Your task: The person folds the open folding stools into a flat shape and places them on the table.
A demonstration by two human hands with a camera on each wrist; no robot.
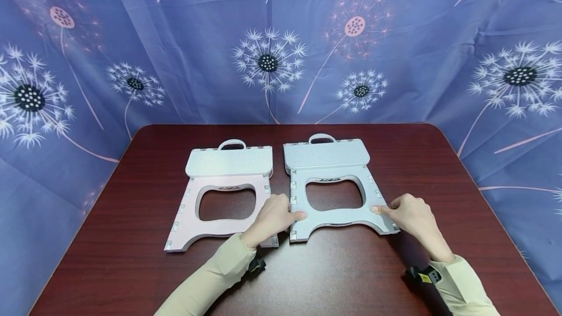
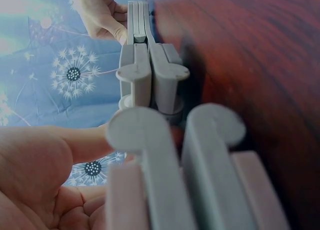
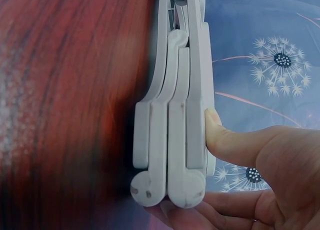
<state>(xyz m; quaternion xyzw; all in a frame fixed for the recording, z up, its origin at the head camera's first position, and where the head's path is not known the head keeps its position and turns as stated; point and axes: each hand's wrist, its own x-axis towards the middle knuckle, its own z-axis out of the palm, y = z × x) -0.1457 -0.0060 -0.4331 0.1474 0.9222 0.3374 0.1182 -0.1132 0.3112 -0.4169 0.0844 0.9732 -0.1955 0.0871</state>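
Two folding step stools lie folded flat, side by side on the table. The right one, a pale blue-white folding stool (image 1: 327, 155), has a person's hand at each lower side. At its left leg the left hand (image 1: 273, 211) grips the edge, thumb on top and the other fingers mostly hidden between the stools. The right hand (image 1: 412, 213) holds the opposite leg; in the right wrist view its thumb (image 3: 227, 142) lies on the upper face and its fingers curl beneath the edge. The pinkish-white folding stool (image 1: 228, 162) lies partly behind the left hand and forearm.
The dark red wooden table (image 1: 333, 277) extends around both stools. A blue dandelion-print cloth (image 1: 197, 38) hangs behind and along its sides. Each stool has a carrying loop (image 1: 322, 136) at its far end. Small black devices (image 1: 425, 275) sit at both wrists.
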